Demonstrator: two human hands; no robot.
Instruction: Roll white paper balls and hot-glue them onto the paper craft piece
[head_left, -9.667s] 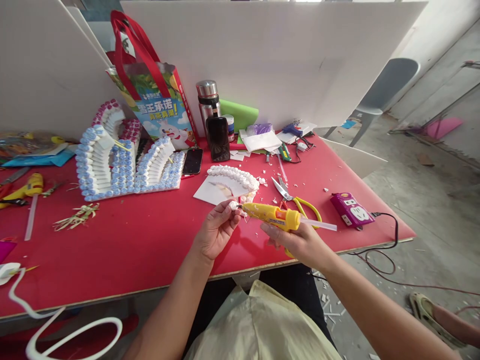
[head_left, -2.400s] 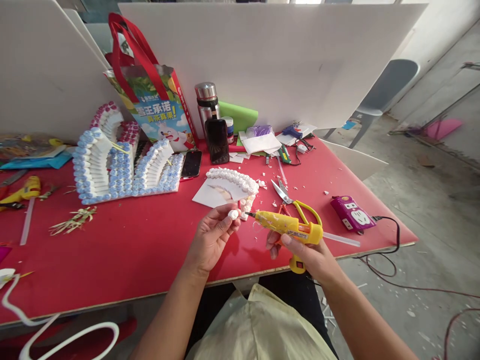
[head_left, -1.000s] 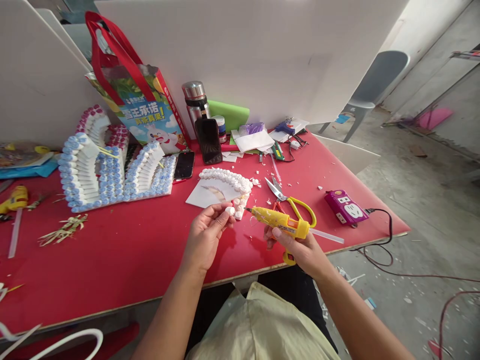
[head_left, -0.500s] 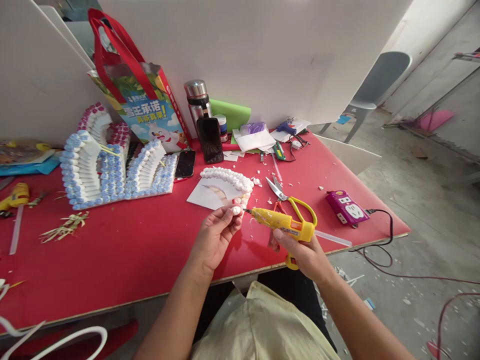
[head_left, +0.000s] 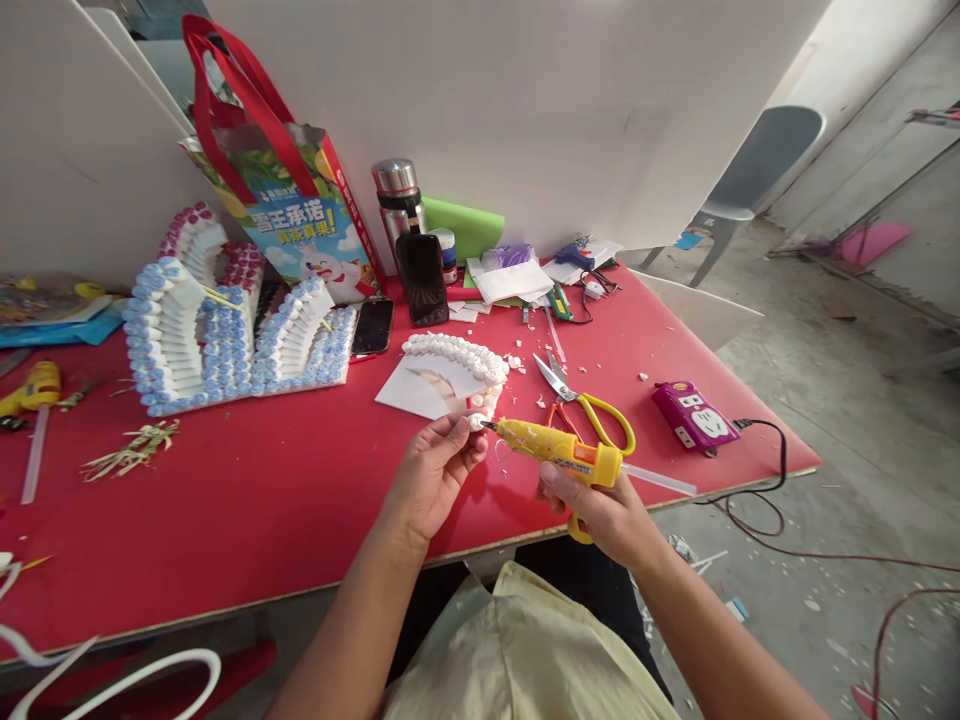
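Note:
Between the fingertips of my left hand [head_left: 437,470] is a small white rosette-like piece [head_left: 476,423]. My right hand [head_left: 596,510] is wrapped round a yellow hot glue gun [head_left: 551,447], with a clear glue stick [head_left: 660,479] poking out of its back. The gun's dark nozzle meets the white piece, or very nearly so. Just beyond my left hand lies a white card [head_left: 420,388] with a printed picture. Rows of white rosettes [head_left: 454,350] curve along its far and right edges. Scissors with yellow handles [head_left: 585,398] lie open behind the gun.
Blue-and-white rosette panels [head_left: 240,345] stand at the left, near a carrier bag [head_left: 300,200]. A steel flask [head_left: 397,190] and a propped phone [head_left: 421,280] stand at the back. A purple power strip [head_left: 694,418] lies at right, its cable hanging over the table edge. White scraps are scattered about.
The glue gun has shifted slightly left, bringing its nozzle up to the white piece. My left hand has hardly moved and still pinches the piece.

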